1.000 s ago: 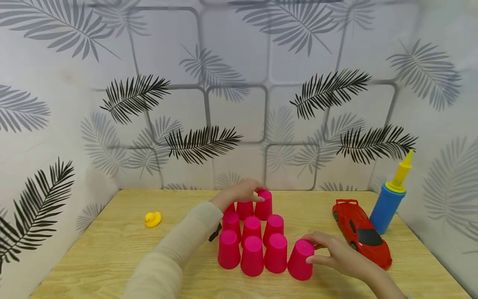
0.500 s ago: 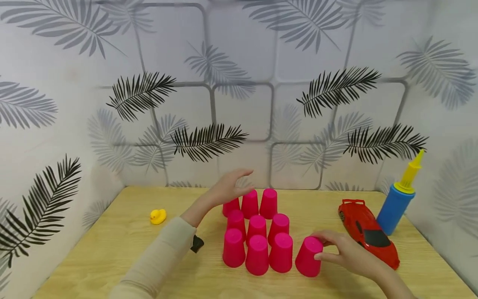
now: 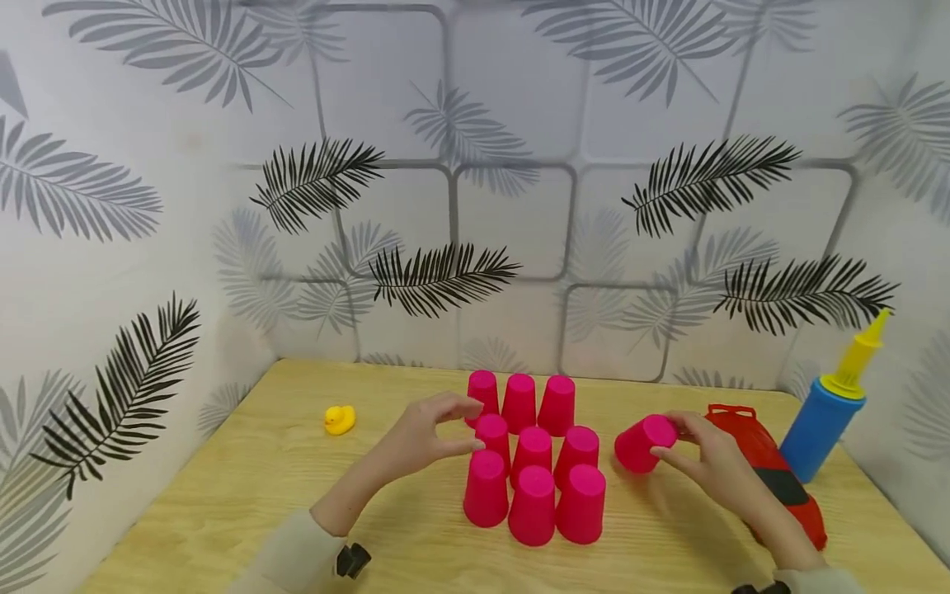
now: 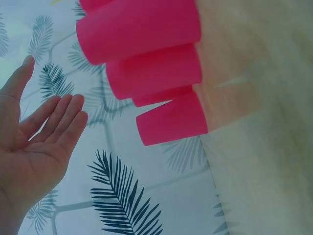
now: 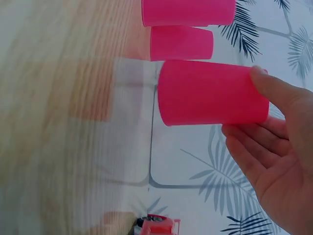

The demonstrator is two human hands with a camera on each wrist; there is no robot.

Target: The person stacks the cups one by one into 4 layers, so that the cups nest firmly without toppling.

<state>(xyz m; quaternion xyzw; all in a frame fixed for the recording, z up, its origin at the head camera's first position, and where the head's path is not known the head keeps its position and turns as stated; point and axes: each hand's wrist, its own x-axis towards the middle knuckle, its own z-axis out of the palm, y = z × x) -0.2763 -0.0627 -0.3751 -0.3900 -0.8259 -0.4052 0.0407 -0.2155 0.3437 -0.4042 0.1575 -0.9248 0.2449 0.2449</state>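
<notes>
Pink cups stand upside down in three rows of three in the head view, with a front-row cup (image 3: 533, 505) near the middle. My right hand (image 3: 716, 466) pinches one more pink cup (image 3: 640, 446) near its base, between thumb and fingers. That cup is tilted, mouth down and to the left, close over the table to the right of the rows. My left hand (image 3: 419, 437) is beside the left column, thumb and fingers spread. The left wrist view shows this left hand (image 4: 41, 152) apart from the cups (image 4: 142, 32), palm bare.
A red toy car (image 3: 790, 495) lies at the right, partly behind my right forearm. Beside it stands a blue pump (image 3: 824, 429) with a yellow top. On the left of the wooden table (image 3: 223, 495) sits a yellow rubber duck (image 3: 340, 420). A patterned wall (image 3: 512, 330) closes off the back.
My right hand has carried its cup away from the front row, back and rightward, tilting it. My left hand has drawn back from the rear cups toward the near left. The head view has turned left.
</notes>
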